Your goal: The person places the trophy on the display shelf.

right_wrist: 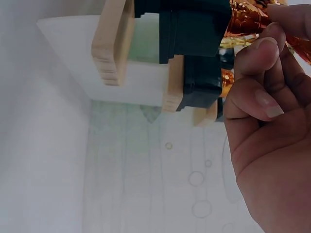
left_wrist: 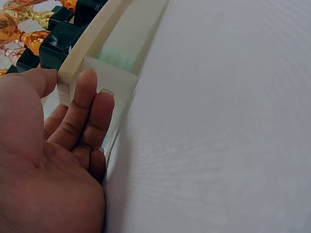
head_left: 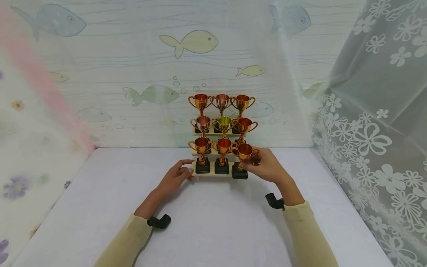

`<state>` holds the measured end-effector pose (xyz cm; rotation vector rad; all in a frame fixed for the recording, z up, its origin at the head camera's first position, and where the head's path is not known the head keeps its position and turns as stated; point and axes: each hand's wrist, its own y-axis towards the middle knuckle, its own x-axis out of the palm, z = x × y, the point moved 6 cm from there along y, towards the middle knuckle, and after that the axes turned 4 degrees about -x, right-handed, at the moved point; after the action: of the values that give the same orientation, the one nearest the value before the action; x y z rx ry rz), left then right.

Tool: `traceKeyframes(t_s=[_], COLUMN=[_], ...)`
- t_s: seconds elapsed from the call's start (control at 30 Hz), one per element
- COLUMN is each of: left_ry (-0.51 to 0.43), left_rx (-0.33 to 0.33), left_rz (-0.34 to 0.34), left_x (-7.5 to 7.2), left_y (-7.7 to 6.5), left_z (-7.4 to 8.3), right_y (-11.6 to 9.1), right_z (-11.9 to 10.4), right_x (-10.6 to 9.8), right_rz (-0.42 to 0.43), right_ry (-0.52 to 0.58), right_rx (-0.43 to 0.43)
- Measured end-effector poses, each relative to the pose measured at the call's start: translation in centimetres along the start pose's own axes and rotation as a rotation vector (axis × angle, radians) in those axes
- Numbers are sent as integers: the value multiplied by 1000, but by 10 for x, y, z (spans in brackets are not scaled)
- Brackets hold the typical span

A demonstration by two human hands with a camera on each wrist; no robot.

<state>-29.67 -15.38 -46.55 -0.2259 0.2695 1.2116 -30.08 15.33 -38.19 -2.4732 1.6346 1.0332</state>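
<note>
My left hand (head_left: 175,175) grips the left end of the lowest board of a tiered wooden stand (head_left: 210,175). In the left wrist view, the thumb lies at the top corner of the board (left_wrist: 97,39), with curled fingers below it beside a translucent white support (left_wrist: 114,77). My right hand (head_left: 268,167) pinches the stem of a copper-orange trophy cup (head_left: 245,151) at the right end of that row. Its black base (right_wrist: 197,34) shows a gap from the board's end (right_wrist: 108,53) in the right wrist view. Two orange trophies (head_left: 202,145) stand to its left.
Behind, the middle and top tiers carry several more small trophies in orange, pink and yellow-gold (head_left: 225,123). The stand is on a white-covered table (head_left: 213,222), close to a fish-patterned curtain (head_left: 150,122). Lace with white flowers (head_left: 370,139) hangs along the right side.
</note>
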Motion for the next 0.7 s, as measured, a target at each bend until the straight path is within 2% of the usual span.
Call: traceKeyframes(t_s=[0.07, 0.3, 0.5, 0.7], left_ry=[-5, -6, -10, -15], left_rx=[0, 0, -2, -2], left_rz=[-2, -2, 2, -2], left_x=[0, -1, 0, 0], left_y=[0, 2, 2, 2], left_z=[-1, -4, -4, -4], right_y=[0, -2, -2, -1], right_z=[-1, -25, -27, -21], right_x=[-1, -4, -4, -3], right_rz=[7, 34, 53, 74], right_ry=[-8, -40, -47, -12], right_rx=[11, 41, 54, 20])
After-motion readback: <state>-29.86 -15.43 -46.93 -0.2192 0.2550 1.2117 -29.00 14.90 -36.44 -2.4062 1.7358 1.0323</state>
